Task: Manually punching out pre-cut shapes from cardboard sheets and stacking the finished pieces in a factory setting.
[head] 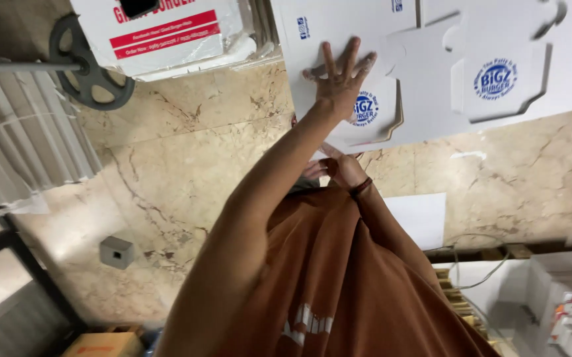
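The flat white cardboard box blank (431, 59), die-cut with tabs and slots and printed with round blue logos, lies across the upper right of the view on the beige marble floor (187, 165). At the far left a dark metal wheel on a rod (91, 63) sits beside a stack of pale folded sheets (21, 132), and another white printed carton with red bands (167, 33) lies at the top. A small grey block (116, 252) rests alone on the floor lower left.

The left hand (340, 79) reaches out on a fully stretched bare arm, palm down, fingers spread wide and pressed flat on the blank near one blue logo; its grip is spread and closes on nothing. The right hand (342, 168) is drawn in close to the body, arm bent in a rust-brown sleeve with a dark band at the wrist; it sits at the near edge of the blank, and I cannot tell whether its fingers pinch the cardboard. Further right a plain white sheet (421, 218) lies on the floor, with stacked cartons (563, 297) at the lower right corner.
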